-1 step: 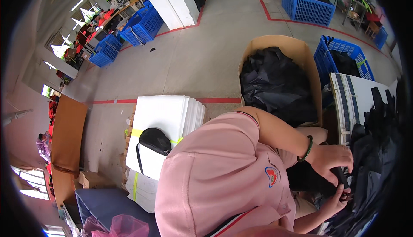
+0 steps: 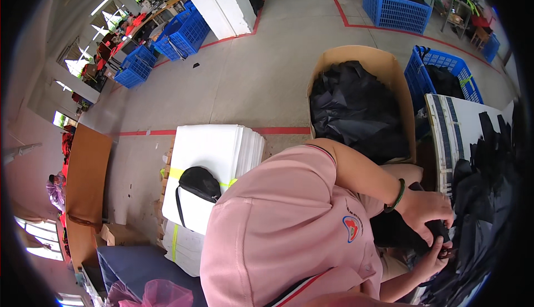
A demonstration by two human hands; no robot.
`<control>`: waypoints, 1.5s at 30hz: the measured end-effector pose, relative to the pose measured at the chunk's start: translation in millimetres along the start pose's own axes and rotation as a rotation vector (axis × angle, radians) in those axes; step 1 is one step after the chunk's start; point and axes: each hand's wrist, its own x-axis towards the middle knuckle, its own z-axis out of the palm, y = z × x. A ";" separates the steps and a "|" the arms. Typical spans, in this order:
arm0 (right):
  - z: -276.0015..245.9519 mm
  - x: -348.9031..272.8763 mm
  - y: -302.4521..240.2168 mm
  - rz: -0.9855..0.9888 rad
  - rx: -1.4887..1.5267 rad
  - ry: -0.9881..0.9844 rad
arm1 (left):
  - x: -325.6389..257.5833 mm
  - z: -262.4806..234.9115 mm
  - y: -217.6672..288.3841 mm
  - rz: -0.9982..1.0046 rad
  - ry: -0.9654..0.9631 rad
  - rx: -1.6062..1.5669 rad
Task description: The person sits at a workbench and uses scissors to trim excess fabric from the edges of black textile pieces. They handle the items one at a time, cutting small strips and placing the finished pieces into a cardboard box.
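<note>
My left hand (image 2: 425,207), with a green bangle on its wrist, grips a small black fabric piece (image 2: 436,230) over my lap. From below, my right hand (image 2: 431,259) pinches the same piece at its lower end. Both hands sit at the edge of a heap of black fabric pieces (image 2: 484,195) on a white table (image 2: 456,120) at the right. My pink shirt fills the lower middle of the view and hides my lap.
An open cardboard box (image 2: 384,65) full of black fabric stands beyond my arm. A black bag (image 2: 199,183) lies on a stack of white sheets (image 2: 214,148) at the left. Blue crates (image 2: 439,65) stand on the concrete floor. A person is at the far left.
</note>
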 end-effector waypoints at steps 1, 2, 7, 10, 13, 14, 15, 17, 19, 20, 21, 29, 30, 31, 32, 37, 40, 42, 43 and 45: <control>9.0 -5.1 -5.7 0.000 0.030 0.015 | -1.7 7.2 -1.7 -0.104 -0.096 -0.067; 10.7 -7.7 -7.2 0.001 0.033 0.006 | -3.7 12.1 -4.0 -0.208 -0.193 -0.132; 13.2 -18.7 -12.1 -0.037 -0.037 0.094 | -7.2 15.7 -1.5 -0.265 -0.140 -0.210; 11.1 -21.0 -14.5 -0.043 -0.052 0.156 | -9.0 15.7 1.1 -0.254 -0.145 -0.227; 11.1 -23.7 -21.2 -0.038 -0.067 0.172 | -10.6 13.3 3.7 -0.260 -0.166 -0.258; 12.0 -24.6 -22.9 -0.041 -0.075 0.176 | -10.3 12.1 4.4 -0.266 -0.179 -0.269; 13.5 -25.2 -22.8 -0.062 -0.051 0.181 | -9.3 10.6 4.9 -0.262 -0.180 -0.272; 9.0 -34.1 -25.1 -0.092 -0.028 0.216 | -6.3 16.9 7.5 -0.248 -0.192 -0.315; 11.0 -29.6 -28.1 -0.090 -0.016 0.216 | -4.1 15.8 -4.9 -0.184 -0.180 -0.249; -2.4 -25.7 -15.9 0.097 -0.003 0.225 | -5.2 10.9 -8.7 -0.146 -0.146 -0.275; -0.9 -19.4 -19.9 -0.137 -0.115 0.121 | -3.2 0.1 -7.2 -0.236 -0.228 -0.306; -0.8 -22.5 -78.2 -0.021 -0.226 -0.165 | 5.3 12.3 -17.6 -0.632 -0.493 -0.551; -4.2 -23.2 -75.6 -0.054 -0.231 -0.195 | 9.5 14.4 -15.5 -0.694 -0.534 -0.618; -3.2 -22.9 -69.2 -0.079 -0.248 -0.206 | 9.7 16.1 -17.8 -0.677 -0.558 -0.635; -1.5 -22.3 -65.7 -0.109 -0.262 -0.231 | 8.4 17.5 -20.2 -0.665 -0.567 -0.647; 7.1 -21.5 -69.5 0.024 -0.290 -0.285 | 6.1 19.0 -26.1 -0.416 -0.593 -0.490; 4.9 -24.5 -65.1 0.028 -0.400 -0.243 | 4.2 24.6 -30.6 -0.196 -0.490 -0.369; 6.5 -22.2 -52.7 -0.016 -0.448 -0.231 | -1.4 23.9 -29.5 -0.167 -0.434 -0.248; 9.3 -20.4 -46.8 -0.050 -0.433 -0.260 | -4.7 22.0 -28.0 -0.216 -0.418 -0.166; 16.0 -11.8 -50.4 -0.123 -0.454 -0.334 | -10.2 10.4 -21.2 -0.271 -0.384 -0.075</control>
